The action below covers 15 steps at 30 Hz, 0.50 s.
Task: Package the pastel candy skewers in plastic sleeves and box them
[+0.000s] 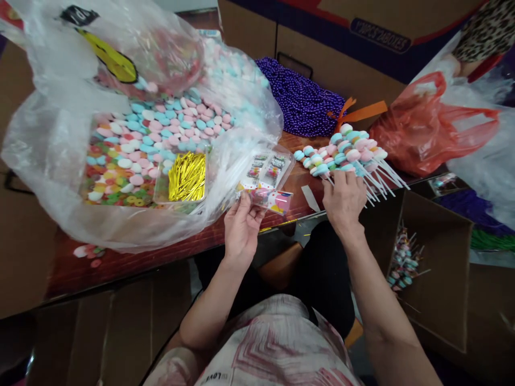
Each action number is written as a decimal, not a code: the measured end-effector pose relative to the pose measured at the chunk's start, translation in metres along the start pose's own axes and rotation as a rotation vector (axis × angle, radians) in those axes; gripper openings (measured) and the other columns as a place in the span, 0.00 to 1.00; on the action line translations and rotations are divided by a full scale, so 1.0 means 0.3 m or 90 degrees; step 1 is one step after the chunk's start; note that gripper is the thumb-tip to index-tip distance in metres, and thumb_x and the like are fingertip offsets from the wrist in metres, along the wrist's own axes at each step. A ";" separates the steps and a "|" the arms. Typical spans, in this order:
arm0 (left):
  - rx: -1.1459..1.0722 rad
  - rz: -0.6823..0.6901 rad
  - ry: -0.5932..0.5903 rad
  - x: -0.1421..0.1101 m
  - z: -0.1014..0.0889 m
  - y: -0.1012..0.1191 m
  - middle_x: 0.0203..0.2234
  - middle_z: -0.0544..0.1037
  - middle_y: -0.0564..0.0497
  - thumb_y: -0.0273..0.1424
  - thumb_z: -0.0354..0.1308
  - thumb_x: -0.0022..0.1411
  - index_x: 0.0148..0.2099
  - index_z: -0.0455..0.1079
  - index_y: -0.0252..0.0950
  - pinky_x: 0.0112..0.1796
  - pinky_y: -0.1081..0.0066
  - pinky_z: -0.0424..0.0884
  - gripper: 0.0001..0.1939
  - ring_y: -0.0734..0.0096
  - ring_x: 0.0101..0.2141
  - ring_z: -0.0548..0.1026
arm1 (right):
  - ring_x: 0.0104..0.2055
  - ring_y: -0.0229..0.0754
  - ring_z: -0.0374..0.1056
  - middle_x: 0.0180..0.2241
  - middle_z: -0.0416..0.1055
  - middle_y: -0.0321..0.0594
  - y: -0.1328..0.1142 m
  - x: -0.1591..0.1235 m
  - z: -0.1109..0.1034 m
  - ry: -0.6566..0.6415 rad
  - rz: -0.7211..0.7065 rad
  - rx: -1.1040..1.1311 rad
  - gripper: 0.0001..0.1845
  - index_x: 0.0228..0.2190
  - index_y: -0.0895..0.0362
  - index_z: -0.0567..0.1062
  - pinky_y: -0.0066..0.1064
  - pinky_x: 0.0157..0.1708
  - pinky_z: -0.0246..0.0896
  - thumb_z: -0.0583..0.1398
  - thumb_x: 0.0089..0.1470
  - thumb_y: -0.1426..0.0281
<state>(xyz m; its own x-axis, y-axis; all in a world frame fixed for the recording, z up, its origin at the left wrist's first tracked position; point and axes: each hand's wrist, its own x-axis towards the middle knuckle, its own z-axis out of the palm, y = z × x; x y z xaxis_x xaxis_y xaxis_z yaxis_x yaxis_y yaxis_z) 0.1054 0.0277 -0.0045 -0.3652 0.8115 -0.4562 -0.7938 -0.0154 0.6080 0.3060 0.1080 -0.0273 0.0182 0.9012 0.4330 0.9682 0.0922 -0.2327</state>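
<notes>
My left hand (242,228) pinches a small clear plastic bag (279,202) with a pink print, held above the table's front edge. Just behind it sits a clear tray (286,163) of printed packets or labels. My right hand (343,201) is at the near side of a pile of candy skewers (354,147), pastel candies on white sticks. Its fingers are curled round a skewer there, partly hidden by the hand. To the left, gold twist ties (187,179) fill a clear box. Around that box, a large plastic bag (132,228) holds pastel candies (161,126) and gummy rings (139,199).
Purple bead strands (301,99) lie at the back, against a large carton (338,53). A red plastic bag (430,134) stands on the right. Below it, an open cardboard box (438,289) contains wrapped skewers (404,262). Loose candies (90,251) lie near the table's left front edge.
</notes>
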 end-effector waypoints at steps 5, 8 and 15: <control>-0.013 0.137 0.009 0.035 0.000 0.029 0.29 0.81 0.54 0.40 0.76 0.47 0.33 0.75 0.38 0.36 0.74 0.73 0.17 0.76 0.30 0.78 | 0.33 0.47 0.66 0.31 0.73 0.49 0.011 0.037 0.055 -0.037 0.028 -0.002 0.11 0.31 0.60 0.75 0.36 0.35 0.55 0.55 0.62 0.69; -0.015 0.202 0.022 0.063 -0.002 0.037 0.27 0.79 0.56 0.41 0.75 0.48 0.31 0.73 0.38 0.36 0.76 0.73 0.17 0.78 0.29 0.77 | 0.31 0.44 0.65 0.28 0.73 0.45 -0.005 0.019 0.027 0.014 0.045 0.142 0.13 0.29 0.58 0.76 0.34 0.33 0.56 0.56 0.61 0.68; -0.004 0.248 0.061 0.108 -0.002 0.047 0.26 0.77 0.56 0.46 0.75 0.46 0.32 0.71 0.37 0.34 0.75 0.72 0.22 0.77 0.27 0.76 | 0.26 0.37 0.64 0.24 0.70 0.33 -0.111 -0.186 -0.143 -0.044 0.107 0.591 0.08 0.31 0.54 0.80 0.31 0.29 0.59 0.62 0.60 0.66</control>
<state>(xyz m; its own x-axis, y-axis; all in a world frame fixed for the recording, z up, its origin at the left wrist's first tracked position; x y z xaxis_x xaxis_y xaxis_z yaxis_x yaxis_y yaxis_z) 0.0822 0.0537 -0.0111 -0.6827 0.6863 -0.2510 -0.5897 -0.3145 0.7439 0.2835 0.0365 -0.0065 0.0958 0.9537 0.2849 0.3676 0.2321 -0.9005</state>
